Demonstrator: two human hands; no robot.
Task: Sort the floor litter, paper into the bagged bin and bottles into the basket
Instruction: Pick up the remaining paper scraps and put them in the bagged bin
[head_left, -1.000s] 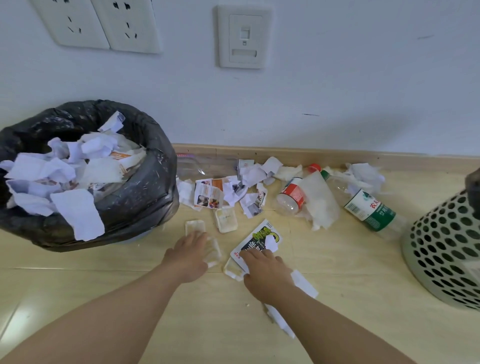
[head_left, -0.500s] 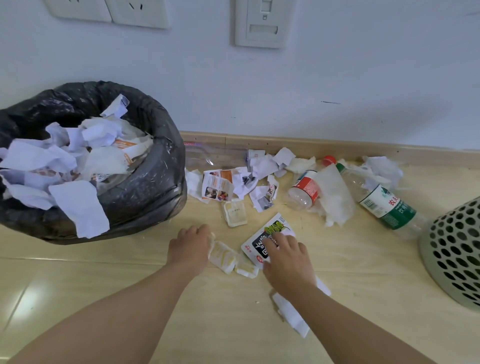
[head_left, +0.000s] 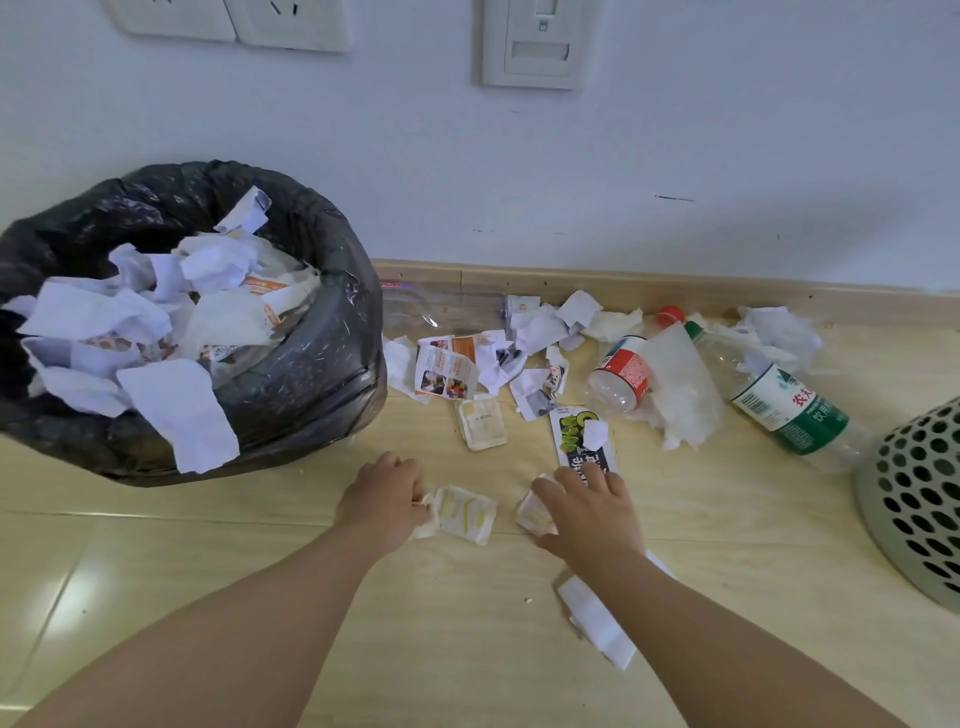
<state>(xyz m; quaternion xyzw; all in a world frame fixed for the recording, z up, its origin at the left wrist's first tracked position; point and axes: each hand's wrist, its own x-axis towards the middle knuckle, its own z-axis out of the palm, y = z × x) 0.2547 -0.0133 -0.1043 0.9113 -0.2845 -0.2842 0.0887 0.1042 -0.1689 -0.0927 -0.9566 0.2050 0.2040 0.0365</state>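
Gripping crumpled wrapper (head_left: 464, 515) in left hand (head_left: 383, 500), right hand (head_left: 589, 509) spread on scrap (head_left: 531, 514), bottles (head_left: 622, 372) beyond, bin (head_left: 317, 379) alongside

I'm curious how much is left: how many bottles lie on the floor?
3. A clear bottle lies along the baseboard beside the bagged bin, a red-labelled bottle among the paper scraps, a green-labelled bottle nearest the basket. Paper may hide others.

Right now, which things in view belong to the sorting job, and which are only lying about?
Job: bagged bin, basket, green-label bottle, red-label bottle, paper scraps, printed card, crumpled wrapper in the left hand.
Not the job: wall sockets, switch, skirting board.
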